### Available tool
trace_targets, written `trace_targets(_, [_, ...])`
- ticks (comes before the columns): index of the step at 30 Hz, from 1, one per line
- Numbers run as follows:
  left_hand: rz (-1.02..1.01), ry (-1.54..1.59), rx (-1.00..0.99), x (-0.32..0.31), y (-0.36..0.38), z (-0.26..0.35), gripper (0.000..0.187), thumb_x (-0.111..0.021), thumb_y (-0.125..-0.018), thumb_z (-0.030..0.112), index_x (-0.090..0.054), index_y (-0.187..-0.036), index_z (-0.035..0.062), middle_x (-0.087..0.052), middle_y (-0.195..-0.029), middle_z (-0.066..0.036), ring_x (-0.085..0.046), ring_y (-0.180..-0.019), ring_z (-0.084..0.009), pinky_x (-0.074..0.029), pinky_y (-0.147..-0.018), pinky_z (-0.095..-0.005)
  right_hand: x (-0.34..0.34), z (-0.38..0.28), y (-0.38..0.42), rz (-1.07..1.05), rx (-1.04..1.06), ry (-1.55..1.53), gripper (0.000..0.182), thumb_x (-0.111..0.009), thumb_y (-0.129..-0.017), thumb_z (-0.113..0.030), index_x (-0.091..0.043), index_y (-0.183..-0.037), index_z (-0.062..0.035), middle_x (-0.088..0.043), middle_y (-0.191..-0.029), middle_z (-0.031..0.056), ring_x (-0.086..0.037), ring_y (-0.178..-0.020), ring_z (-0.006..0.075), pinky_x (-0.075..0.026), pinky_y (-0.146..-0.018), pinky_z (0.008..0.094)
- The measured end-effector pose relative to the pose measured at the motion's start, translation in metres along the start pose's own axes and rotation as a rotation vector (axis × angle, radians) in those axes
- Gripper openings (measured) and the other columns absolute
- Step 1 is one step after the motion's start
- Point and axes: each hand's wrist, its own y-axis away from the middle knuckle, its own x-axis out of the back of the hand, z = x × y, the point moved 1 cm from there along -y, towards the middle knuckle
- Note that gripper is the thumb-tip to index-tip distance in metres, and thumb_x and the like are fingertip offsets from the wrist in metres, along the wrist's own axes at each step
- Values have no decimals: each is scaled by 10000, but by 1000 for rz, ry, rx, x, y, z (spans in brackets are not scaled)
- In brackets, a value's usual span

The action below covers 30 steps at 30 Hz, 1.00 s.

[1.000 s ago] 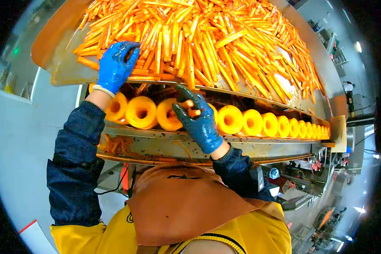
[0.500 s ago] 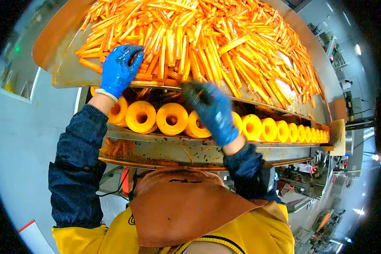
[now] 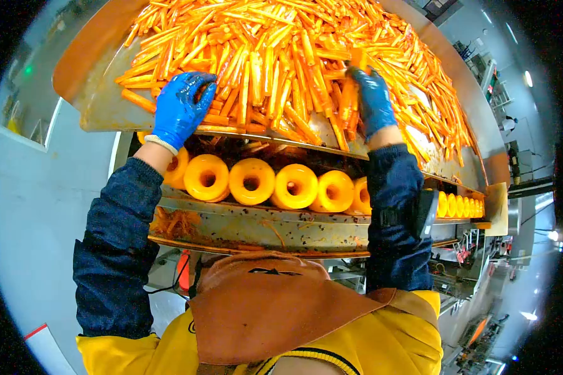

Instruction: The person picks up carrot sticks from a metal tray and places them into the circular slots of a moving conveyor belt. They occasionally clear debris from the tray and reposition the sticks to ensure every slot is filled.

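Note:
A big heap of orange sticks (image 3: 281,56) lies on a slanted metal tray (image 3: 100,106). My left hand (image 3: 180,107), in a wet blue glove, rests on the sticks at the tray's near left edge, fingers curled over a few of them. My right hand (image 3: 371,100), also blue-gloved, reaches up into the heap further right and pinches an orange stick (image 3: 358,59) at its fingertips. Below the tray runs a row of yellow ring-shaped holders (image 3: 251,181), open ends facing me.
A stained metal ledge (image 3: 256,225) runs under the holders, with orange scraps at its left end. My brown apron and yellow clothing fill the bottom. Grey floor lies left; machinery and lights stand at the far right.
My right hand has left the yellow holders and risen to the heap, where it now grips a stick. My left hand has stayed on the tray's edge.

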Motion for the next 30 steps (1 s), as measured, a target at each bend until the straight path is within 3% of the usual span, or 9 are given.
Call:
trace_targets(5, [9,-1,-21,0,1,0,129,-656,-776,140,-663,-892,84,-647,-866,-93,-612,-824,-271,-492,-759,-359,-13,-18,81,114,152,-510,323,-534,-874,-187,-583,-1112,25,-605,-996,80,-572,-943,149,-448,-840,286])
trace_targets(7, [16,-13,-35,1,1,0,115,-651,-779,136,-664,-880,83,-647,-849,-94,-614,-806,-270,-495,-748,-355,-28,-5,103,162,228,-394,294,-532,-900,-213,-586,-1134,-43,-579,-821,-4,-533,-722,88,-439,-633,227])
trace_targets(10, [-95,-31,16,6,1,2,192,-637,-807,140,-652,-992,91,-636,-983,-91,-597,-923,-278,-471,-843,-352,-54,10,128,139,125,-560,283,-536,-903,-213,-584,-1130,-51,-583,-825,-5,-539,-721,85,-443,-631,223])
trace_targets(15, [122,34,-105,26,-2,65,398,-668,-786,97,-570,-1169,59,-559,-1198,-104,-509,-1126,-260,-402,-955,-343,-53,14,140,125,66,-658,273,-553,-895,-179,-547,-1127,-34,-594,-880,22,-542,-751,102,-446,-684,228])
trace_targets(19, [-401,1285,604,15,43,180,550,-666,-816,123,-438,-1306,20,-502,-1278,-82,-449,-1182,-170,-348,-1009,-320,-56,10,168,-15,-49,-724,312,-578,-878,-178,-529,-1152,-37,-586,-950,34,-556,-856,133,-458,-771,265])
trace_targets(22, [-668,1382,721,22,58,185,503,-646,-843,180,-464,-1286,27,-528,-1230,-74,-482,-1127,-151,-366,-982,-301,-47,19,181,-140,-79,-470,299,-563,-884,-235,-527,-1104,-34,-598,-957,61,-572,-846,171,-461,-784,300])
trace_targets(24, [-1197,1211,1054,41,63,174,474,-622,-861,227,-481,-1266,24,-572,-1135,-58,-513,-1037,-117,-411,-905,-272,-31,23,187,-177,-73,-361,285,-559,-888,-228,-527,-1094,-34,-595,-948,60,-566,-837,163,-453,-781,291])
trace_targets(27, [-1077,1181,945,50,89,162,433,-596,-880,261,-510,-1216,1,-597,-996,-23,-539,-853,-80,-452,-742,-230,-16,32,194,0,-37,-254,200,-526,-909,-191,-554,-1029,-32,-583,-906,50,-537,-780,131,-441,-721,266])
trace_targets(30, [-877,1106,1157,63,108,154,380,-584,-888,235,-528,-1187,8,-601,-967,-7,-547,-815,-89,-458,-707,-236,8,60,187,212,426,510,216,-586,-854,-63,-580,-1067,-28,-623,-923,127,-606,-852,228,-494,-725,315])
